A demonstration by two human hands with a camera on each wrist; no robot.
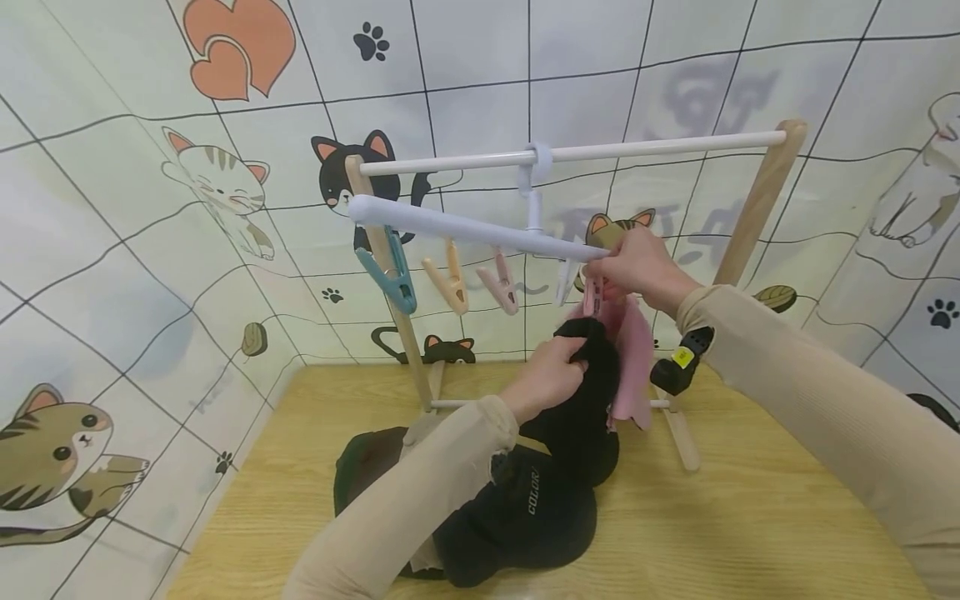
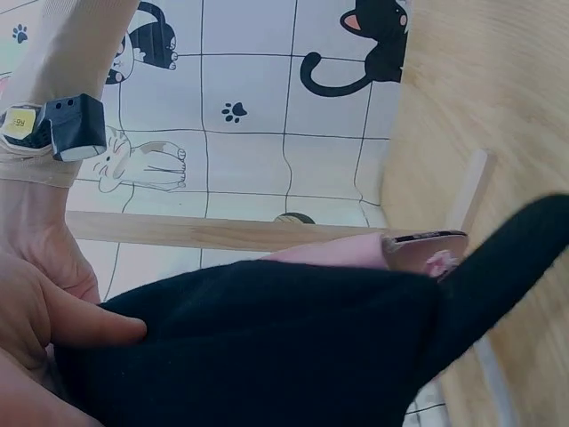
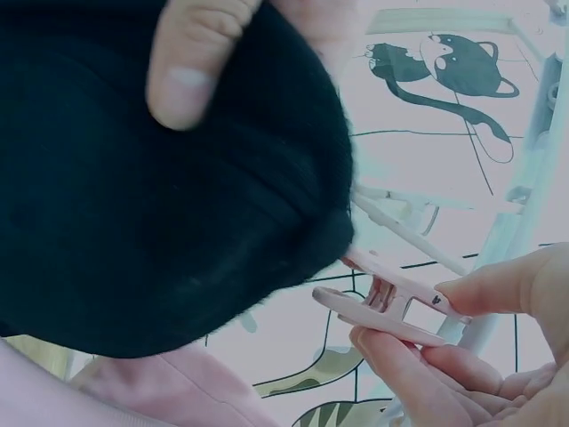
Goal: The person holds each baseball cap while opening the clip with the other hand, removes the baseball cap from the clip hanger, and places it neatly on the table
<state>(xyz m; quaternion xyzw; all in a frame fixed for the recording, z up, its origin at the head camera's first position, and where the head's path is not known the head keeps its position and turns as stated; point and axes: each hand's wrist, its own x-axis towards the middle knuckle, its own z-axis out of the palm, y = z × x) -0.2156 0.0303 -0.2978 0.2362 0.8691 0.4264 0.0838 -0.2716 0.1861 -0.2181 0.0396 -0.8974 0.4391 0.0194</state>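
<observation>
A black cap hangs upright from my left hand, which pinches its edge between thumb and fingers. In the left wrist view the thumb lies over the dark cloth. My right hand squeezes a pink clothespin on the right end of the white hanger bar. The right wrist view shows the clothespin's jaws [no point] apart, close to the cap's edge; I cannot tell whether they touch it. A pink cap hangs just behind the black one; its fastening is hidden.
Blue, orange and pale pink clothespins hang along the bar, plus a white clothespin. A wooden rack carries the hanger. A black cap with lettering and a brown-green cap lie on the table.
</observation>
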